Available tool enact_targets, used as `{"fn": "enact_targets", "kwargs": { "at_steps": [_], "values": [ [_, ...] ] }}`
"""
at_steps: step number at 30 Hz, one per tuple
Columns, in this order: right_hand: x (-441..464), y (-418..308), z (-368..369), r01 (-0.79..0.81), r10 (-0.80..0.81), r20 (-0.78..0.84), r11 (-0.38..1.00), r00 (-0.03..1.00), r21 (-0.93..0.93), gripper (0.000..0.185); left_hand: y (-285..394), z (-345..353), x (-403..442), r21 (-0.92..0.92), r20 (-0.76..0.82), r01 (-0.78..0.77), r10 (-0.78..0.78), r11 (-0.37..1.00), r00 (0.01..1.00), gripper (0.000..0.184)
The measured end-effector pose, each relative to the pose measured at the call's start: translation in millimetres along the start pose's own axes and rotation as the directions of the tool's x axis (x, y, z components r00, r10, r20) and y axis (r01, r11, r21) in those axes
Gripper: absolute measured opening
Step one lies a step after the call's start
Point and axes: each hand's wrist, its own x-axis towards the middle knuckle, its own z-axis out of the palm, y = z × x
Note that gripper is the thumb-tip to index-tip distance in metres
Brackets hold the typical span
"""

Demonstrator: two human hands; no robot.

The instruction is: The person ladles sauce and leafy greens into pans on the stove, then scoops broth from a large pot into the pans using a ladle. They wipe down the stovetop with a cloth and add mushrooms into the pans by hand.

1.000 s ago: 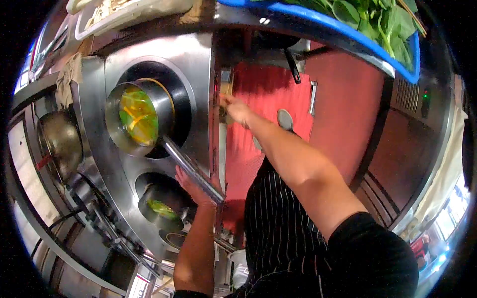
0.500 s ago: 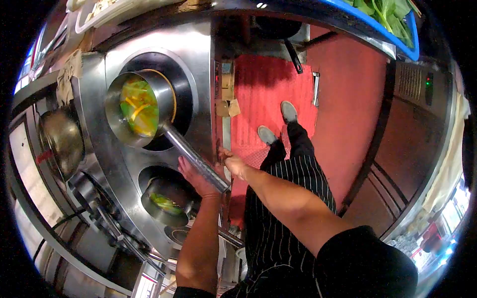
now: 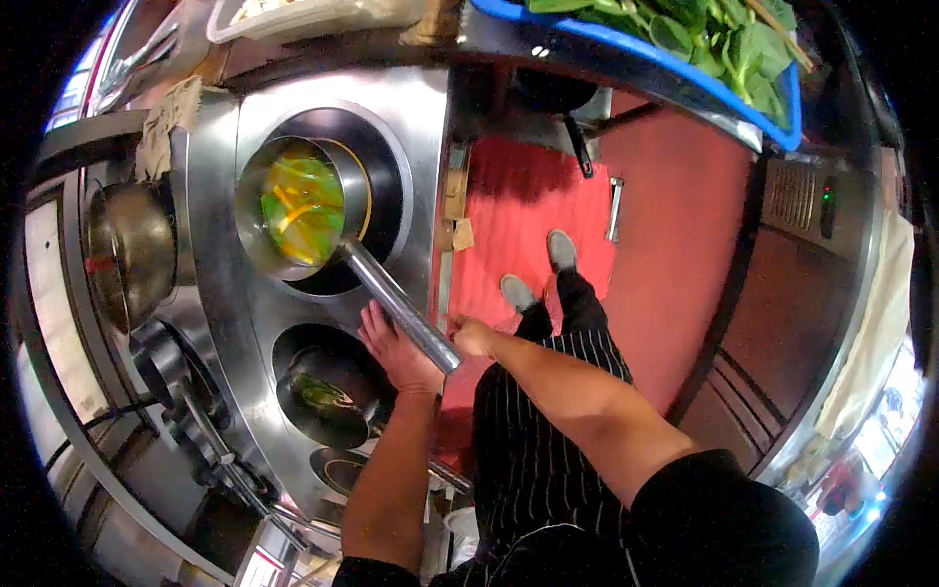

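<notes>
A steel saucepan (image 3: pixel 250 230) with a long tubular handle (image 3: pixel 401 308) stands on the upper burner (image 3: pixel 389 186). Inside it are green vegetables and orange strips in liquid (image 3: pixel 301 207). My left hand (image 3: pixel 393 350) lies with outstretched fingers on the steel counter beside the handle, partly under it. At the stove's front edge is my right hand (image 3: pixel 473 338), its fingers bent inward against the front panel; what they grip is hidden. Below the saucepan, a dark wok (image 3: pixel 323 426) holds some leafy greens (image 3: pixel 321 391).
A blue tray (image 3: pixel 626 44) of leafy greens sits at top right, a white container (image 3: pixel 293 27) at top left. A metal bowl (image 3: pixel 132 249) and dark pans (image 3: pixel 161 357) line the left side. A black pan handle (image 3: pixel 579 147) juts out over the red floor (image 3: pixel 665 225).
The whole view has shifted, so the stove appears lower and further right. Both hands stay in nearly the same places by the saucepan handle and the stove front.
</notes>
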Motion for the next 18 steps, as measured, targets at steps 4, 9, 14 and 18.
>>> {"fn": "enact_targets", "kwargs": {
  "at_steps": [4, 9, 14, 18],
  "values": [
    [-28, 74, -17, 0.157, -0.16, 0.05, 0.777, 0.986, -0.609, 0.051, 0, -6, 2, -0.059, -0.024, -0.04, 0.039, 0.997, 0.999, 0.073],
    [-143, 89, -74, -0.205, 0.189, -0.103, 0.668, 0.977, -0.716, 0.05, 5, -24, 2, -0.099, 0.081, 0.049, -0.041, 0.994, 0.996, 0.082],
    [-250, 47, -133, -0.384, 0.202, -0.333, 0.624, 0.921, -0.681, 0.048, 5, -38, 2, -0.129, 0.094, 0.085, -0.073, 0.988, 0.993, 0.083],
    [-285, 6, -153, -0.251, -0.089, -0.466, 0.747, 0.88, -0.615, 0.045, 1, -63, 6, -0.167, 0.206, 0.11, -0.074, 0.98, 0.976, 0.087]
  ]
}}
